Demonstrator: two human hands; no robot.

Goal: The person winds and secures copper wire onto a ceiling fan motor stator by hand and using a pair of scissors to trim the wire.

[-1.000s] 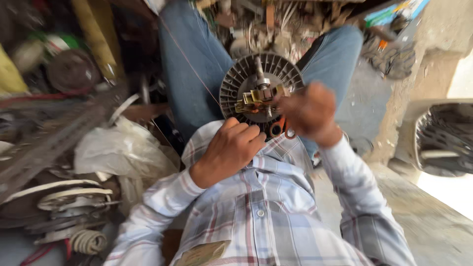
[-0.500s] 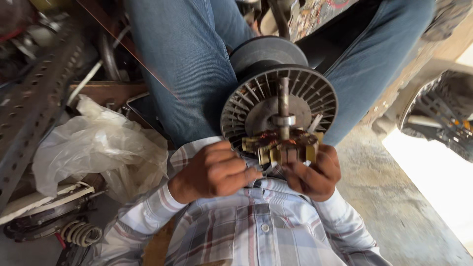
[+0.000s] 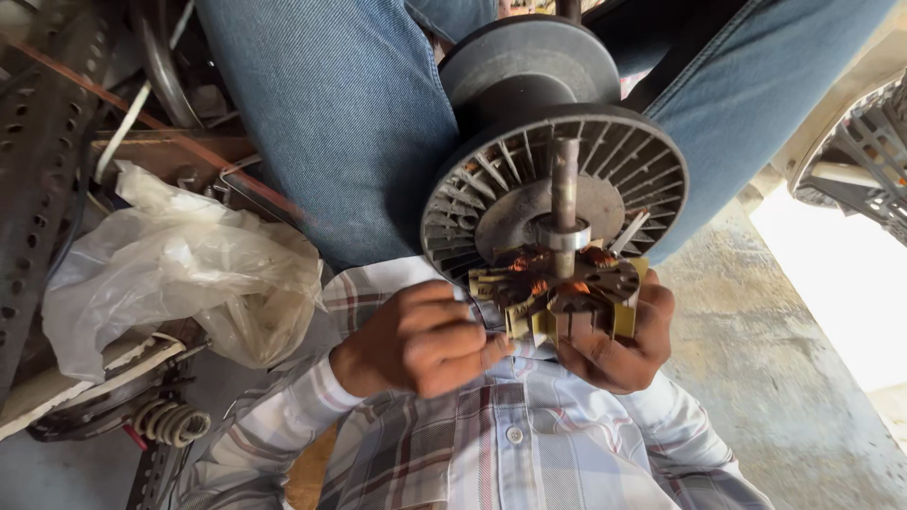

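Cluttered workshop floor w/ plastic bag [image 3: 179, 269]. Motor rotor [image 3: 557, 222] rests on lap, looks heavy, stiff; hold by fan rim. Right hand [image 3: 614, 345] cups winding core, left hand [image 3: 425, 340] closed, prob. pinching wire.

Setting reads to me as a cluttered repair workshop or scrap yard. Evidence: perforated metal angle bars [image 3: 38, 161] stacked along the left edge of the frame; a coil spring [image 3: 170, 422] and worn machine parts at lower left; a crumpled plastic bag [image 3: 179, 274] among the metal at left; bare, stained concrete floor [image 3: 756, 378] at lower right. I also note a dismantled motor rotor with fan disc [image 3: 557, 198] at centre.
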